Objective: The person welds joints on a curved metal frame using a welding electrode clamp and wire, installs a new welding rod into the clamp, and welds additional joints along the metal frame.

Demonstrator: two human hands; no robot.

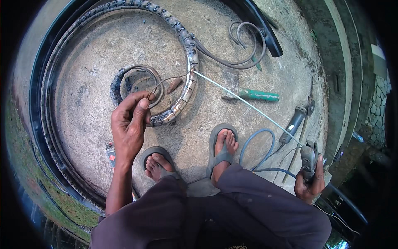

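My left hand [130, 124] pinches a thin dark wire [169, 79] over a small coiled metal scroll [116, 87], which sits inside a large curved metal scroll [188, 89] with dark welded spots and a shinier notched section. My right hand [311, 184] grips a welding electrode holder [309, 162] at lower right. A long pale rod [242, 103] runs from the holder up to the large scroll, its tip at the scroll's right side near the wire's end. A rusty pointed piece [175, 85] lies between the scrolls.
On the concrete [87, 137] lie a hammer [259, 94] with green handle, an angle grinder [292, 126], blue cable [269, 145], bent rods [244, 62], a black curved bar [271, 39] and a small packet [111, 157]. My sandaled feet are below the scroll. A stone wall [377, 103] stands right.
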